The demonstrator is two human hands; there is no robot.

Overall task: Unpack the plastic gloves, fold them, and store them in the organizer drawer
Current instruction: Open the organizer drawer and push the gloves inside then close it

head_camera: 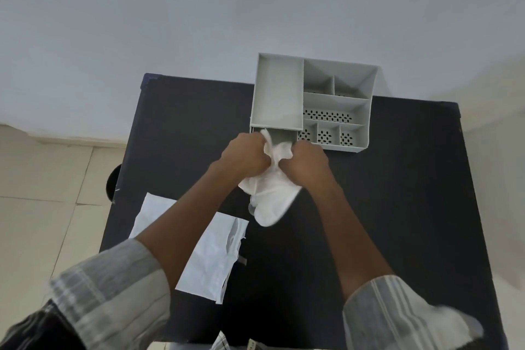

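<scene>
A bunch of thin white plastic gloves (271,196) is held above the dark table, just in front of the grey organizer (338,99). My left hand (245,155) and my right hand (305,163) both grip the top of the bunch, close together, and its lower part hangs down toward me. The organizer's drawer (279,136) is pulled out at the lower left of the organizer, right behind my hands, and a tip of the gloves overlaps its opening. The torn white packet (210,253) lies flat on the table under my left forearm.
The organizer has several open compartments, some with perforated floors (326,116). It stands at the far edge of the dark table (412,179), against a pale wall. A tiled floor (42,193) shows to the left, with a dark round object (112,183) beside the table edge.
</scene>
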